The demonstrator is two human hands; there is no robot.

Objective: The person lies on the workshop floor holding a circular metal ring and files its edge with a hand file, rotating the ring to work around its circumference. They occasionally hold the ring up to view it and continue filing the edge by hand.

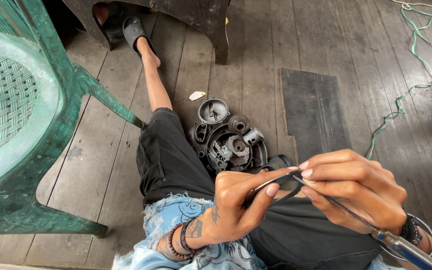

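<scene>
Weathered floorboards [256, 60] carry engine parts [228, 142]; left hand [236, 205] pinches a thin dark ring [271, 186]; right hand [356, 187] grips a screwdriver [376, 231] against it

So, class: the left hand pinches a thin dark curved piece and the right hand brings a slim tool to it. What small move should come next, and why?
Probably ease the tool tip slightly further along the curved piece, since the tip already meets it between the left hand and right hand.
</scene>
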